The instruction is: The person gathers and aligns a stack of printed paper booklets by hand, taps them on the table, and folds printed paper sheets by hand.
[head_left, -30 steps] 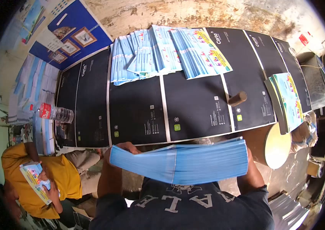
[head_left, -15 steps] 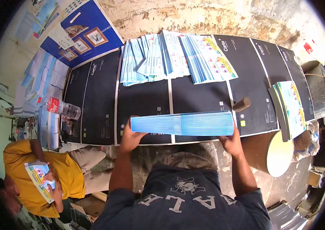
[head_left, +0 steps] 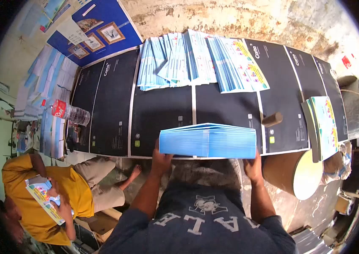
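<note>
A thick stack of blue-edged booklets (head_left: 208,142) is held over the front edge of the black table (head_left: 162,106), its top bulging slightly upward in the middle. My left hand (head_left: 161,158) grips its left end, fingers mostly hidden by the stack. At the right end my right hand (head_left: 253,166) is closed on it in the same way. Behind, several fanned bundles of booklets (head_left: 175,59) lie along the back of the table, with a bundle showing colourful covers (head_left: 240,65) at their right.
A wooden peg (head_left: 272,119) stands right of the stack. Farther right lies another booklet pile (head_left: 324,127), above a round drum (head_left: 308,174). A plastic bottle (head_left: 71,113) is at the left. A co-worker in yellow (head_left: 67,190) holds booklets at lower left.
Both hands have brought the stack from near my body to over the table's front edge. Its bottom edge has gone from sagging to straight. The co-worker's bare foot has come into view.
</note>
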`<state>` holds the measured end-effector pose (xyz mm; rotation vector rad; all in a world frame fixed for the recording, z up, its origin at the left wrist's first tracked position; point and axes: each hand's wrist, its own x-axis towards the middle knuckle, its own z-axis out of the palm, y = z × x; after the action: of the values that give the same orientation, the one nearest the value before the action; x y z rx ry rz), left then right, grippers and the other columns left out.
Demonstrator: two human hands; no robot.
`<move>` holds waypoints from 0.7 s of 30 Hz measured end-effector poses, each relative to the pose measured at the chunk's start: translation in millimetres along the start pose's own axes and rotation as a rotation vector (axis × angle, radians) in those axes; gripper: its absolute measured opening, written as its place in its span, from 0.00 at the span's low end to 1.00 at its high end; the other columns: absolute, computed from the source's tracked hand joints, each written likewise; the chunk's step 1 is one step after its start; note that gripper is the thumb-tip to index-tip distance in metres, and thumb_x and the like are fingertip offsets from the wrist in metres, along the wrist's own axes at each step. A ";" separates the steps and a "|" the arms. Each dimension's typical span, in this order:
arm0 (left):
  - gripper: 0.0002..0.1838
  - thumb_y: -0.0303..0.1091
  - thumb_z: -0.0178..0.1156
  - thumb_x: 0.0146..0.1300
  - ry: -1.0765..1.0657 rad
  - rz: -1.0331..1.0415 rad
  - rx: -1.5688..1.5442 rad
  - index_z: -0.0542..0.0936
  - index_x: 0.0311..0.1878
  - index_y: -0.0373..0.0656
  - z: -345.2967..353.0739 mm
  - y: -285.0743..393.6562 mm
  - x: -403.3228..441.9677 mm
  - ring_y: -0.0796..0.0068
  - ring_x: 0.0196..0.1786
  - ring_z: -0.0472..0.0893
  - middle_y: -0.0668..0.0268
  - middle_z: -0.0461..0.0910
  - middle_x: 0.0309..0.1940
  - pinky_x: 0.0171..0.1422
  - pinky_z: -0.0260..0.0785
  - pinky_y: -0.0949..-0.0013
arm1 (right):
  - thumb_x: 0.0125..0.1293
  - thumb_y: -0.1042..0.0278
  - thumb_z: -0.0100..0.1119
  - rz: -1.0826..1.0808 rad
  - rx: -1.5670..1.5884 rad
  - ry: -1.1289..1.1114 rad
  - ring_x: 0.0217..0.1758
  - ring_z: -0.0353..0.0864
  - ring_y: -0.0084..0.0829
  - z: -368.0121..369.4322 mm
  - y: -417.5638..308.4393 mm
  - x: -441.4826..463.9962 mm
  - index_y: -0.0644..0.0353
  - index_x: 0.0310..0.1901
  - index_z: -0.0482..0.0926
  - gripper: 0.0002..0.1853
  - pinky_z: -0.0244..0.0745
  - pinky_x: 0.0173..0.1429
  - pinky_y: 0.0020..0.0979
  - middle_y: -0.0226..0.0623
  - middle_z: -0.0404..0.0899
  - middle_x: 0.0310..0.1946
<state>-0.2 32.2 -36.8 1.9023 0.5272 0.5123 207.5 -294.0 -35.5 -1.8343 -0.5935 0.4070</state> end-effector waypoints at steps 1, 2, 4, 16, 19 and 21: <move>0.20 0.28 0.65 0.64 0.068 -0.066 -0.059 0.75 0.58 0.34 -1.4 20.0 1.8 0.59 0.57 0.80 0.53 0.79 0.54 0.65 0.68 0.62 | 0.54 0.89 0.54 0.030 0.163 0.112 0.71 0.71 0.47 1.0 -54.5 8.5 0.69 0.70 0.65 0.37 0.63 0.74 0.36 0.55 0.73 0.65; 0.20 0.28 0.65 0.64 0.067 -0.048 -0.062 0.75 0.58 0.34 0.9 14.8 9.5 0.59 0.57 0.80 0.53 0.79 0.54 0.65 0.68 0.62 | 0.56 0.87 0.54 -0.059 0.001 0.082 0.68 0.73 0.47 -2.6 -42.7 14.7 0.69 0.68 0.67 0.33 0.65 0.72 0.36 0.54 0.75 0.61; 0.16 0.30 0.65 0.65 0.121 -0.118 -0.067 0.75 0.53 0.35 6.8 -3.7 10.3 0.61 0.51 0.82 0.55 0.81 0.46 0.59 0.71 0.63 | 0.58 0.86 0.53 -0.131 -0.162 0.058 0.65 0.76 0.46 -8.6 -27.7 12.5 0.69 0.66 0.68 0.30 0.66 0.70 0.36 0.53 0.78 0.56; 0.20 0.31 0.59 0.70 0.096 -0.026 -0.036 0.71 0.62 0.34 -1.4 11.7 55.2 0.58 0.56 0.77 0.51 0.76 0.52 0.66 0.66 0.60 | 0.67 0.64 0.64 -0.132 -0.390 -0.015 0.34 0.82 0.55 -11.0 -36.6 23.6 0.65 0.53 0.75 0.18 0.77 0.40 0.48 0.53 0.82 0.34; 0.19 0.41 0.54 0.72 0.073 -0.092 -0.112 0.73 0.59 0.39 -18.5 12.3 115.0 0.58 0.54 0.77 0.56 0.78 0.49 0.63 0.67 0.56 | 0.69 0.53 0.66 -0.057 -0.218 0.007 0.34 0.88 0.42 20.6 -57.7 -1.9 0.65 0.55 0.76 0.24 0.79 0.36 0.40 0.53 0.86 0.35; 0.19 0.43 0.53 0.71 0.106 -0.063 0.418 0.74 0.57 0.40 -12.4 22.1 151.1 0.56 0.55 0.77 0.55 0.78 0.50 0.62 0.66 0.51 | 0.68 0.49 0.67 0.278 0.034 -0.112 0.38 0.87 0.39 56.4 -57.2 -21.5 0.67 0.53 0.79 0.26 0.79 0.44 0.39 0.52 0.86 0.36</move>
<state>118.0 120.3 4.7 2.2531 0.8107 0.4903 147.9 -248.0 -0.4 -1.8752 -0.4037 0.7049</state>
